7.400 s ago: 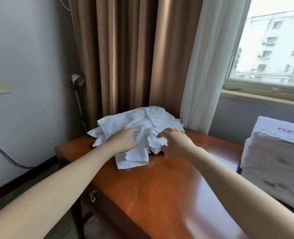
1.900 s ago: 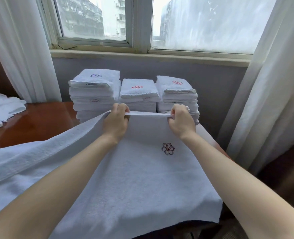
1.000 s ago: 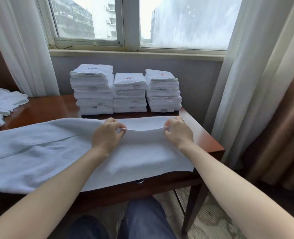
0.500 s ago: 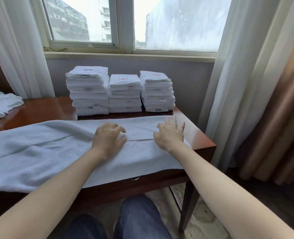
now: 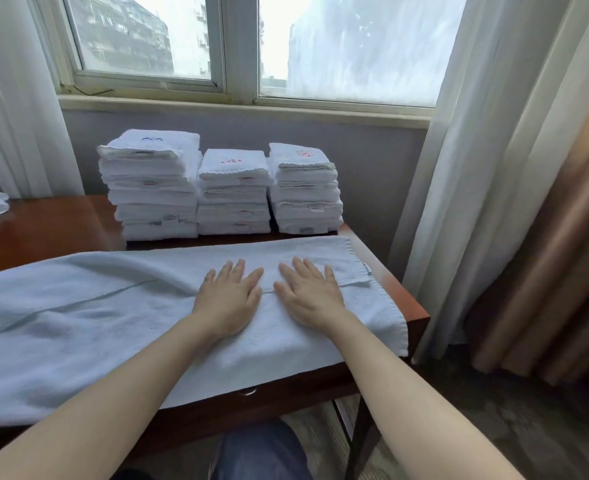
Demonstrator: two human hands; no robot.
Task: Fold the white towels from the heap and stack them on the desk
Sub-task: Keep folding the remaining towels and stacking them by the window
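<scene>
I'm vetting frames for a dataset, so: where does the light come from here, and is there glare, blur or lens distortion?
Head view: daylight enters through the window, its sky blown out; a pale sheen lies on the desk at left; the curtain leans and bows near the edge, wide-lens distortion; the towel looks soft at its left end, the stacks sharper.

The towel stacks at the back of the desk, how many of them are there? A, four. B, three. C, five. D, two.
B: three stacks stand side by side at the back of the desk, under the window and behind the spread towel.
</scene>
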